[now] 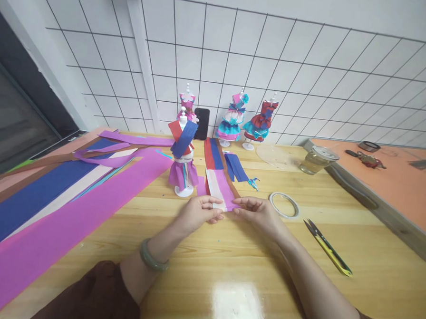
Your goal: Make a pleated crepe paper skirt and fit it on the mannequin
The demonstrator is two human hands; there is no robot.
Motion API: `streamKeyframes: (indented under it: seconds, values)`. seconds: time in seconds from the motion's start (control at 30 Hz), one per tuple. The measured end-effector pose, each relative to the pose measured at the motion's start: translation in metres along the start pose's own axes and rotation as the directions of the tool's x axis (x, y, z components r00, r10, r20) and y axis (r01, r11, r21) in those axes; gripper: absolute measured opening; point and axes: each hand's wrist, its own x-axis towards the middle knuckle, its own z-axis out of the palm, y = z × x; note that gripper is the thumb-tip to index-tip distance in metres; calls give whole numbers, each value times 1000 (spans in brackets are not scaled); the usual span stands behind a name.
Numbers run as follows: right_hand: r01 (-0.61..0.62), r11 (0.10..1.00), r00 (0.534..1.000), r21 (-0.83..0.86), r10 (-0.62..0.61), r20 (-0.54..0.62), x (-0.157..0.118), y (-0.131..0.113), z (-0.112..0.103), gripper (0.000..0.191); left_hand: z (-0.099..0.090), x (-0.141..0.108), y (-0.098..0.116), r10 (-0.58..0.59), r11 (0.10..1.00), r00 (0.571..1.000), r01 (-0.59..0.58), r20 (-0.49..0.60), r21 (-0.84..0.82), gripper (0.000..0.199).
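Note:
A white and purple strip of crepe paper (220, 184) lies lengthwise on the table, its near end between my hands. My left hand (200, 210) pinches the white corner between thumb and fingers. On the purple corner my right hand (253, 214) is closed in a pinch. Just beyond my left hand stands a small white mannequin (180, 161) dressed in a red and blue crossed top and a purple skirt. Farther along the same line lies a red and blue strip (214, 153), and folded blue strips (237, 167) rest to its right.
Long paper strips (71, 204) cover the left side of the table. Thread snips (328, 246) and a tape roll (284, 204) lie on the right, near a lidded cup (318, 160). Several dressed mannequins (232, 117) and a phone (201, 123) stand by the tiled wall.

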Motion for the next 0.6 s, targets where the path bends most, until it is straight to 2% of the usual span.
streamKeyframes:
  seconds: [0.13,0.3,0.6]
  values:
    - [97,986,992,-138,-107,-69,0,2,1,31,-1,2,-3,69,997,997,-67,-33,39,34]
    - [265,909,949,-320,-305,-80,0,2,1,25,-2,2,-4,157,986,986,-152,-64,69,33]
    - [388,800,903,-458,-429,17,0,-3,-6,22,-3,2,-2,153,987,986,-148,-69,67,34]
